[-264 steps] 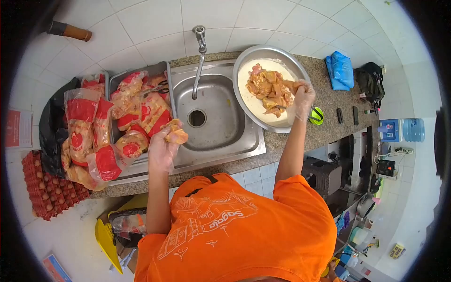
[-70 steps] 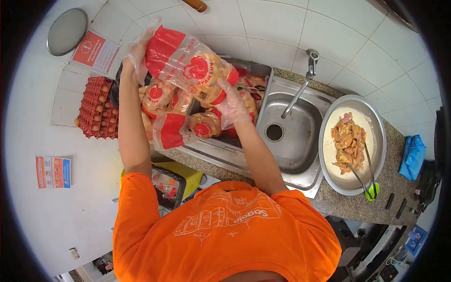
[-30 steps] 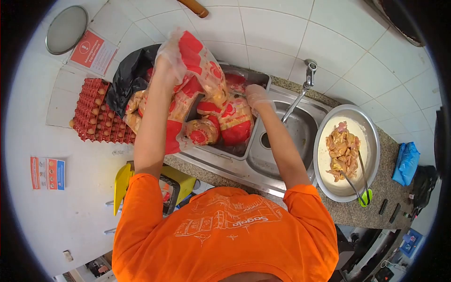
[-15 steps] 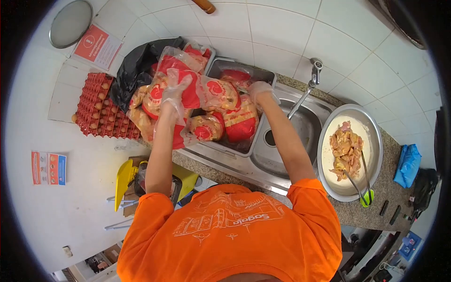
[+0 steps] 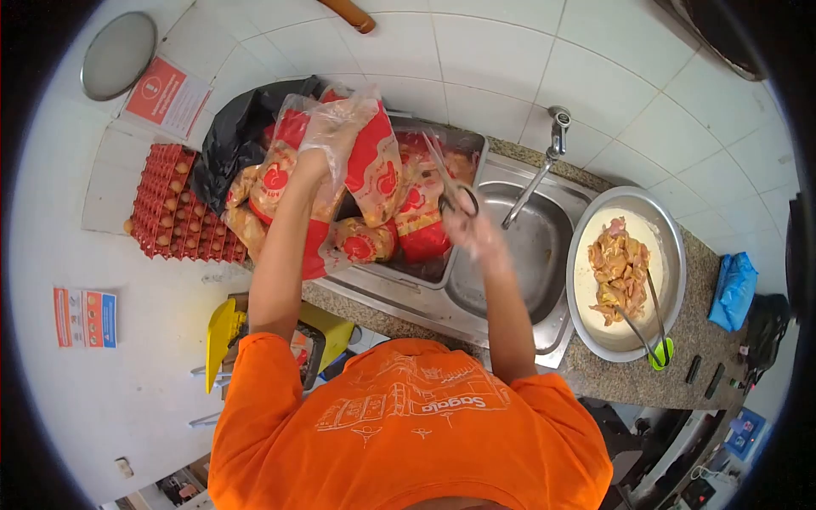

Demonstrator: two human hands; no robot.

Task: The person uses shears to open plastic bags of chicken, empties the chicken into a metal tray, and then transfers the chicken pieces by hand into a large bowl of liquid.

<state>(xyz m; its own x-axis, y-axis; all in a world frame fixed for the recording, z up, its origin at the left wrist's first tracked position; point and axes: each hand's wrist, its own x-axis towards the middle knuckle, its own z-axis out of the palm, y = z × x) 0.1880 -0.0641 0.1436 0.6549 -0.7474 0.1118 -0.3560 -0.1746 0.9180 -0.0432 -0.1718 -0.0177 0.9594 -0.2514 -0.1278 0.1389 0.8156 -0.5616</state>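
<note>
My left hand (image 5: 331, 136), in a clear plastic glove, grips the top of a red-printed plastic bag (image 5: 378, 170) that hangs over the grey tub. Scissors (image 5: 448, 174) with dark handles are in my right hand (image 5: 476, 229), which is gloved and blurred. Their blades are apart and point up beside the held bag. More red-printed bags of chicken (image 5: 421, 229) lie in the grey tub (image 5: 442, 276) below. Another pile of bagged chicken (image 5: 276, 174) lies to the left, against a black plastic bag (image 5: 234, 136).
Right of the tub are a steel sink (image 5: 544, 255) and its faucet (image 5: 552, 153). A metal bowl (image 5: 674, 263) holds chicken pieces, pale batter and tongs. Stacked red egg trays (image 5: 170, 204) stand on the left. A blue bag (image 5: 733, 291) lies at the right.
My right hand has come out of the tub area, now with scissors in it. My left hand has moved up with the bag, which now hangs more steeply.
</note>
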